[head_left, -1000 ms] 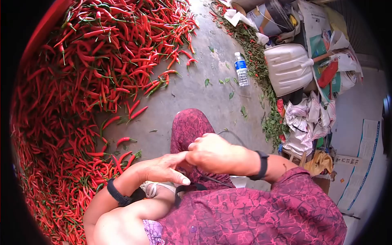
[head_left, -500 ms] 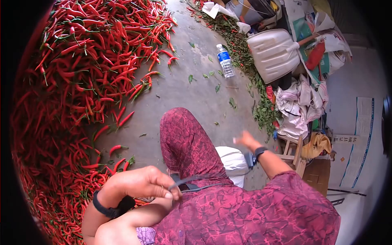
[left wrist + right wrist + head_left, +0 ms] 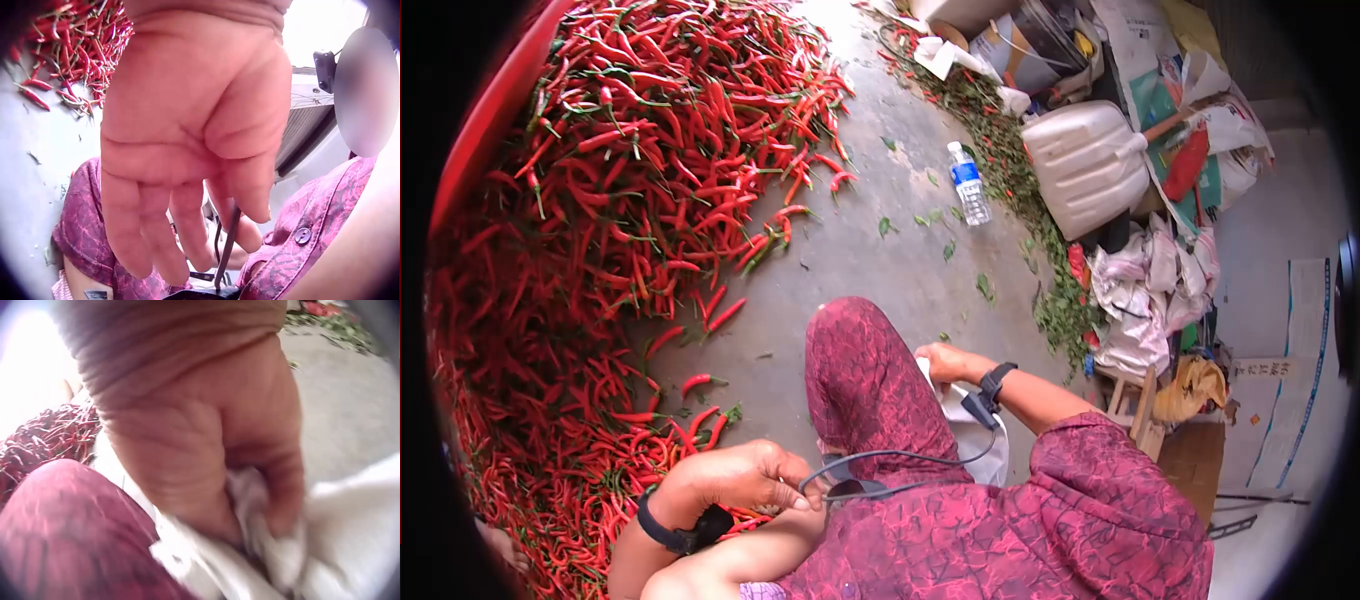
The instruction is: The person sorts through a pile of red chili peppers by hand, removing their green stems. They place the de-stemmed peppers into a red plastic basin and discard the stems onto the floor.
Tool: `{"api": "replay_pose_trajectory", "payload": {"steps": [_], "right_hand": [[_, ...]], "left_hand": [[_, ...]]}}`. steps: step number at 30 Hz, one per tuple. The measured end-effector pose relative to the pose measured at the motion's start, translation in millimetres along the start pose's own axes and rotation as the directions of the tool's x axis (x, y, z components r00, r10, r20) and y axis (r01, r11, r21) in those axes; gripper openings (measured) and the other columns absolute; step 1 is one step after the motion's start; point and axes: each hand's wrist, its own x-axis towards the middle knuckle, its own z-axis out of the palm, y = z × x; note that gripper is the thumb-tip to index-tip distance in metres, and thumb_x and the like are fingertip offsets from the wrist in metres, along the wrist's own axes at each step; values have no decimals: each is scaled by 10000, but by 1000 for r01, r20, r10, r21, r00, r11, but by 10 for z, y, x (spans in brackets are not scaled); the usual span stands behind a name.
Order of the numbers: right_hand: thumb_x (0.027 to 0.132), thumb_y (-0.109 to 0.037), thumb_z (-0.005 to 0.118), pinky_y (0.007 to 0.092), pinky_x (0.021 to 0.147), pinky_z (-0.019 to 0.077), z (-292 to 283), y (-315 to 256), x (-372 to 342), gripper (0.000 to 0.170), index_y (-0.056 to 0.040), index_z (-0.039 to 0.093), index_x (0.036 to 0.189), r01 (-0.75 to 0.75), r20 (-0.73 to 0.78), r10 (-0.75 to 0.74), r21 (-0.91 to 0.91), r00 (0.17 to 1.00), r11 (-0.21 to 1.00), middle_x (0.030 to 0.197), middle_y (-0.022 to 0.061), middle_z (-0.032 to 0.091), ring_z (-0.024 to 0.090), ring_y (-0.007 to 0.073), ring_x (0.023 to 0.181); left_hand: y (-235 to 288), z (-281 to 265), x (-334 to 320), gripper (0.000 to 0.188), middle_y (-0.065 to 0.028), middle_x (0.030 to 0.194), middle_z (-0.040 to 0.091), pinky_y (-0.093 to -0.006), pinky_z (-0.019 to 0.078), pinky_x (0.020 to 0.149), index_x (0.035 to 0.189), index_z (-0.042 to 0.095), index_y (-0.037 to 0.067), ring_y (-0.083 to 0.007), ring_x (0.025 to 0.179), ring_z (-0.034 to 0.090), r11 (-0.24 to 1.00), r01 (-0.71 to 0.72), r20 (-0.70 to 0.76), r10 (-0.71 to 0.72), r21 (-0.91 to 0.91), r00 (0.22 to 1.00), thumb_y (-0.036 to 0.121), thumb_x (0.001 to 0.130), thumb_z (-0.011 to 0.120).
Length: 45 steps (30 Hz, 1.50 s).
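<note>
Between thumb and index finger, my left hand [image 3: 755, 475] pinches a dark cable [image 3: 900, 460] above the lap, and the left wrist view shows the cable [image 3: 227, 250] coming out below the thumb. The cable loops across the thigh to a plug [image 3: 978, 408] at the right wristband. My right hand [image 3: 952, 366] reaches out beyond the raised knee [image 3: 855, 340] and grips a white cloth [image 3: 985, 450]. Close up in the right wrist view, the cloth [image 3: 250, 494] is bunched between the thumb and fingers of my right hand [image 3: 200, 437].
A large heap of red chillies [image 3: 660, 150] covers the floor at left. A water bottle [image 3: 969, 185] lies on the concrete among scattered leaves. Along the right are a strip of plant trimmings [image 3: 1000, 150], a white shovel [image 3: 1085, 165], crumpled sacks [image 3: 1140, 290] and a wooden stool [image 3: 1140, 405].
The hands were together over the lap, then parted. My right hand moved out to the right and took hold of the white cloth. My left hand drew back left with the cable.
</note>
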Motion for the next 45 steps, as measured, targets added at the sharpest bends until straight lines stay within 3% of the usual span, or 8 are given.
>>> {"api": "replay_pose_trajectory", "payload": {"steps": [3, 4, 7, 11, 15, 34, 40, 45], "right_hand": [[711, -281, 718, 362, 723, 533, -759, -196, 526, 378, -54, 663, 1009, 212, 116, -181, -392, 977, 895, 963, 153, 673, 653, 266, 815], [700, -347, 718, 387, 835, 499, -1066, -203, 713, 482, -63, 639, 1082, 339, -253, -507, -497, 824, 799, 1088, 199, 625, 611, 325, 984], [819, -345, 633, 425, 942, 432, -1836, -528, 1289, 518, -39, 533, 1224, 140, -906, -302, -272, 296, 952, 1138, 212, 590, 547, 368, 1087], [886, -456, 505, 493, 987, 377, -1664, -776, 1993, 590, -86, 427, 1339, -17, -926, -18, -26, 377, 1000, 1383, 178, 427, 400, 374, 1269], [891, -456, 512, 484, 1037, 314, -1230, -757, 2274, 567, -140, 422, 1352, -347, -993, -117, -118, 25, 931, 1410, 81, 408, 354, 303, 1306], [824, -460, 592, 488, 1035, 294, -1303, -802, 2287, 677, -142, 377, 1381, -419, -998, -24, -46, 57, 907, 1441, 94, 340, 323, 310, 1311], [745, -428, 667, 552, 1120, 59, -1787, -60, 1885, 919, -21, 218, 1436, 75, -530, -679, -758, 508, 648, 1512, 248, 90, 84, 398, 1404], [737, -417, 672, 562, 1117, 55, -1825, 1, 1831, 892, -21, 252, 1417, 178, -488, -729, -759, 480, 626, 1507, 249, 107, 87, 408, 1399]], "left_hand": [[-32, 50, -93, 215, -73, 1070, 655, -312, 438, 918, 1056, 667, 9, -180, 1046, 577, 995, 18, -66, -25, -99, 998, 139, 888, 635], [-66, 64, -104, 214, -67, 1063, 654, -302, 436, 917, 1063, 665, 12, -168, 1042, 573, 987, 60, -80, -72, -147, 994, 133, 890, 631], [-183, 88, -70, 268, -36, 1030, 645, -274, 438, 889, 1156, 622, 22, -120, 1001, 557, 974, 135, -107, -156, -181, 982, 96, 899, 610], [23, -2, -69, 347, -7, 1050, 613, -260, 409, 918, 1254, 569, 62, -102, 1006, 531, 968, 123, -88, -146, -219, 985, 119, 912, 585], [-111, -47, 48, 366, -22, 1162, 588, -275, 396, 946, 1272, 545, 54, -110, 1073, 510, 926, 4, -67, -32, -377, 997, 137, 917, 576], [941, -255, 263, 291, -13, 1065, 621, -314, 408, 948, 1110, 612, 42, -123, 1048, 542, 945, -176, -610, -32, -277, 792, 218, 879, 618], [1007, -288, 682, 294, -22, 1009, 627, -302, 467, 859, 1131, 612, 61, -113, 969, 573, 915, -32, -563, -219, -401, 797, 222, 885, 619], [1519, -476, 945, 364, -80, 1086, 650, -349, 483, 876, 1173, 587, 22, -189, 1003, 601, 990, 137, -617, -96, 19, 781, 217, 868, 632]]}}
